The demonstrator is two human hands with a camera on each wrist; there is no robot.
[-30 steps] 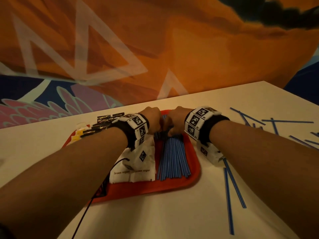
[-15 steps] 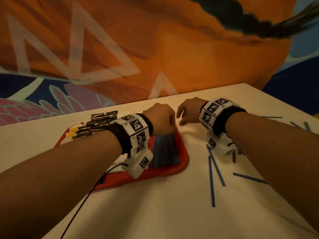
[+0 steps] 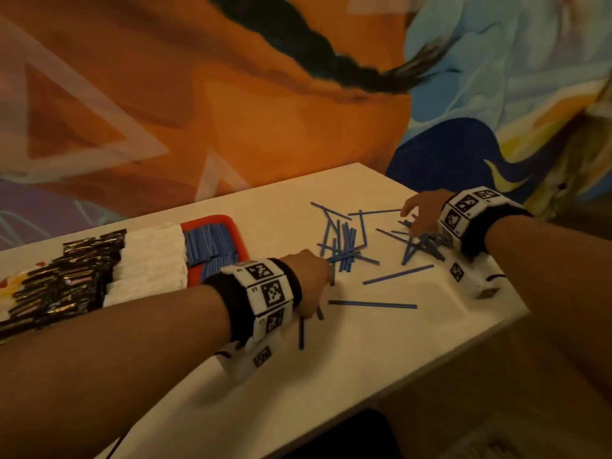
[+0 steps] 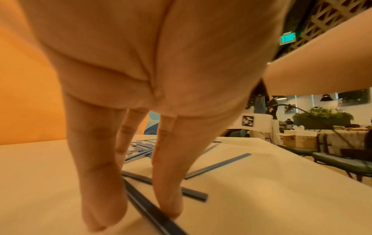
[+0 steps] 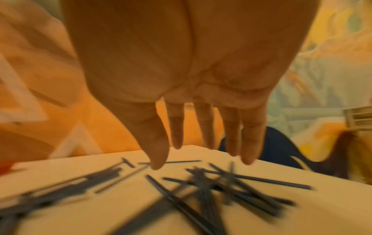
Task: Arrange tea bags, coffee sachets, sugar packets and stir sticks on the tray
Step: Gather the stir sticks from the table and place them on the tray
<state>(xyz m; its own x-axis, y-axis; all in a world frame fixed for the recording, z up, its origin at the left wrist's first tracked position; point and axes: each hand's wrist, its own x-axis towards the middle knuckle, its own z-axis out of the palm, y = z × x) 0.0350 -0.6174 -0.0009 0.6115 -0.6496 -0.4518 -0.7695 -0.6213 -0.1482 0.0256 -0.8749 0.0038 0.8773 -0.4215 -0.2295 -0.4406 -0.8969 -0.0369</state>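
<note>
Left hand [image 3: 309,276] pressing straight fingers on sticks [image 3: 342,246] scattered at 3 o'clock off tray [image 3: 236,233] on counter [image 3: 364,342]; right hand [image 3: 422,212] hovering spread. Better raking loose ones together first, then lifting one bundle.

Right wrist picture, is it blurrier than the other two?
Right wrist view: yes, motion-smeared, the stir sticks streak under the open right hand. Left wrist view: sharper, left hand creases clear. Head view: dim, warm, mostly sharp.
</note>
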